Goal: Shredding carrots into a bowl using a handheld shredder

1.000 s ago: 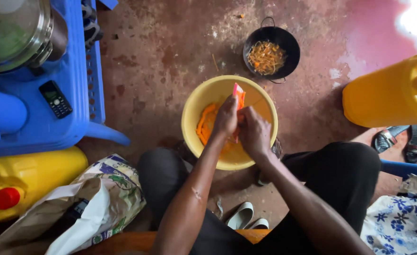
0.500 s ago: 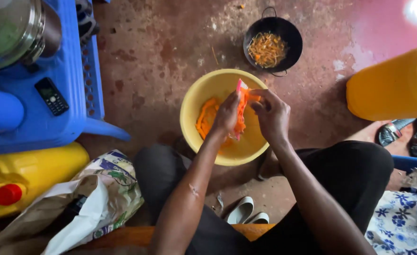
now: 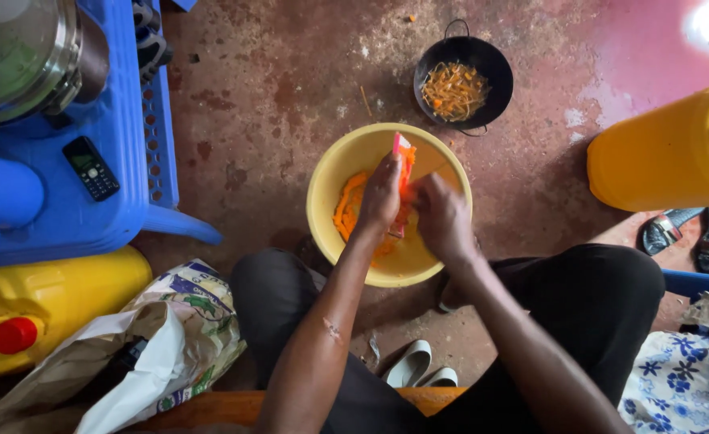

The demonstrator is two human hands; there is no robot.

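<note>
Fingers of left hand (image 3: pixel 383 195) gripping orange grater (image 3: pixel 403 173), right hand (image 3: pixel 443 219) clenched, now lower over yellow bowl (image 3: pixel 439 261)

Bare floor (image 3: pixel 290 104) is left open beyond and to the left of the yellow bowl (image 3: pixel 334 173). Passage ahead is narrowed by the black pan (image 3: pixel 495 68), set just beyond the bowl. The left is blocked by the blue stool (image 3: pixel 129 193), the right by a yellow jerrycan (image 3: pixel 660 153) and sandals (image 3: pixel 688 229).
</note>
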